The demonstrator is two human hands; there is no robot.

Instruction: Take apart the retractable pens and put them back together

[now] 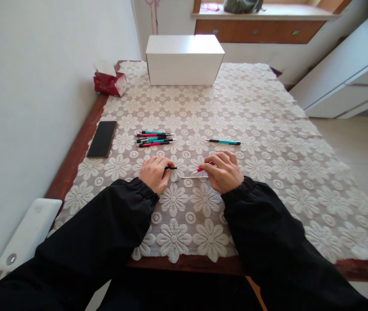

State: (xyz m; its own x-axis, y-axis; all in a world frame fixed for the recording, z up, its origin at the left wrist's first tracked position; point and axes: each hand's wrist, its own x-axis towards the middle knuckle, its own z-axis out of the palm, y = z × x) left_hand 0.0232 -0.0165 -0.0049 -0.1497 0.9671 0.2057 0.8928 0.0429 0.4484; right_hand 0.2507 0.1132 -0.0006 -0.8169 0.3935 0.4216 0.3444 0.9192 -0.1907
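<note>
My left hand (154, 172) rests on the lace tablecloth (268, 142) with its fingers closed on a small black pen part (171, 168). My right hand (223, 171) grips a red pen part (201, 169). A thin white refill (194, 177) lies on the cloth between the two hands. A bunch of several teal and red pens (154, 139) lies just beyond my left hand. One teal pen (223, 141) lies alone beyond my right hand.
A black phone (102, 138) lies at the left table edge. A white box (184, 59) and a red tissue pack (109, 82) stand at the far end. A white device (28, 233) sits near left, white furniture (349, 77) at the right.
</note>
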